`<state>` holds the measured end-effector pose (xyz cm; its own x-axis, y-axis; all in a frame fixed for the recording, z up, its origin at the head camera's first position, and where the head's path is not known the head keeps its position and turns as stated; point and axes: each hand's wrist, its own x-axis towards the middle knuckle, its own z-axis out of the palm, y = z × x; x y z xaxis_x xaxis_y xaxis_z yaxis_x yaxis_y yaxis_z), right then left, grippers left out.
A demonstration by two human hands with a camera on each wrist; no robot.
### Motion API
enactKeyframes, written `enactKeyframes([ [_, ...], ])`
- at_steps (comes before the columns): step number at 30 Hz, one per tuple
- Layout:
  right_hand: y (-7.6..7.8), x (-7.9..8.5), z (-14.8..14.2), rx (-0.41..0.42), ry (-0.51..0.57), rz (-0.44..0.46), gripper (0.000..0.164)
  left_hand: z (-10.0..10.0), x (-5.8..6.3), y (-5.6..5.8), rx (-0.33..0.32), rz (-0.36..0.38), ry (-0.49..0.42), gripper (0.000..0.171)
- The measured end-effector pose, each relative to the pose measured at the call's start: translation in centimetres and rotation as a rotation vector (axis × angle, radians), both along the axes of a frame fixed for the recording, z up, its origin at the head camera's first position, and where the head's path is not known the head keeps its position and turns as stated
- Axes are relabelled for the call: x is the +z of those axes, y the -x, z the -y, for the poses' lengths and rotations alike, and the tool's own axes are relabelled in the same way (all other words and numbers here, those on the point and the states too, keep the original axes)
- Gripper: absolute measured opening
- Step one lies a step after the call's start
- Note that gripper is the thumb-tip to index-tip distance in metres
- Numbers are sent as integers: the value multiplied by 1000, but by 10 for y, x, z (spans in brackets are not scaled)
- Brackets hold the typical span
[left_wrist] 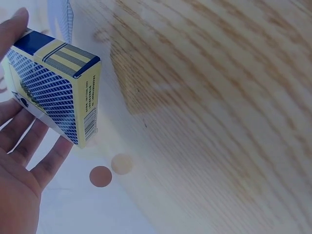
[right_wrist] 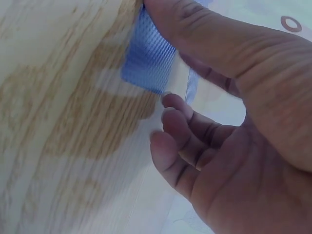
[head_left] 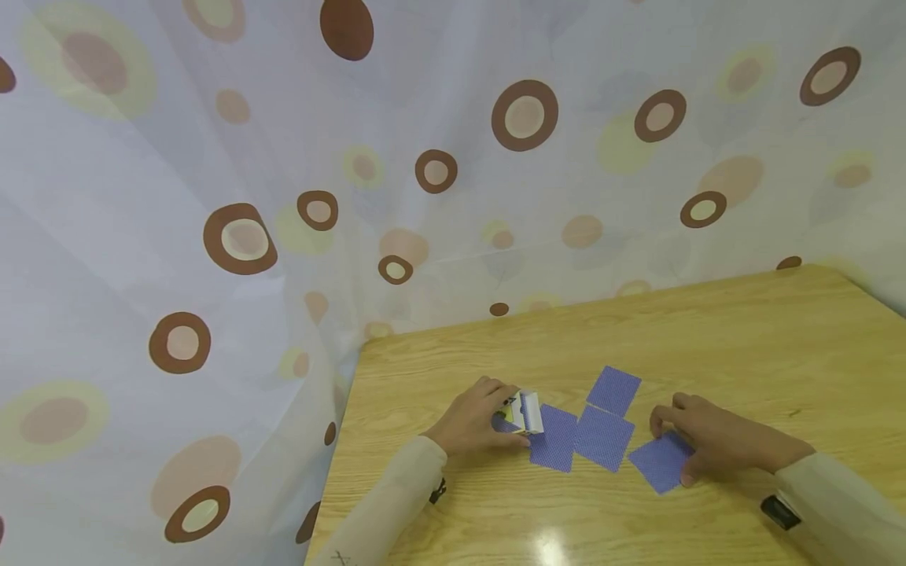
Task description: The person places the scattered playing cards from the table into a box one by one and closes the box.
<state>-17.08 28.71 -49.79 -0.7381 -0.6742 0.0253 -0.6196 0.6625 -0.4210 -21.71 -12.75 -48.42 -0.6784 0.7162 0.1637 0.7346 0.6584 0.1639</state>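
My left hand (head_left: 469, 423) grips a small playing-card box (head_left: 529, 414) with a white flap standing out toward the right. In the left wrist view the box (left_wrist: 51, 90) is blue-patterned and cream-edged, with a barcode on its side, between thumb and fingers. On the right, my right hand (head_left: 725, 436) holds a blue-backed playing card (head_left: 660, 464) by its edges, thumb at the near corner and bent forefinger at the far side. The right wrist view has this card (right_wrist: 148, 53) below the thumb, other fingers curled beside it. Whether it touches the table cannot be told.
Three more blue-backed cards lie face down between the hands: one beside the box (head_left: 555, 444), a middle card (head_left: 604, 440) and a far card (head_left: 614, 391). They rest on a wooden table (head_left: 453, 358). A dotted white curtain (head_left: 453, 228) hangs behind and at the left.
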Motion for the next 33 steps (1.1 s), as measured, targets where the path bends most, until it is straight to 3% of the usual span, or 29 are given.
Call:
enactKeyframes([
  [6, -3, 6, 1, -42, 33, 114, 62, 0, -1, 1, -13, -34, 0, 86],
  [11, -3, 11, 1, -58, 24, 157, 62, 0, -1, 3, -20, -47, -1, 86],
  [18, -6, 9, 0, -82, 13, 133, 56, -3, 3, 0, -17, -30, 14, 86],
  [26, -8, 9, 3, -152, -25, 173, 62, -4, 3, -2, 3, -9, 19, 87],
  [33, -11, 11, 5, -161, -64, 99, 57, -6, 3, -2, -9, -22, 16, 86],
])
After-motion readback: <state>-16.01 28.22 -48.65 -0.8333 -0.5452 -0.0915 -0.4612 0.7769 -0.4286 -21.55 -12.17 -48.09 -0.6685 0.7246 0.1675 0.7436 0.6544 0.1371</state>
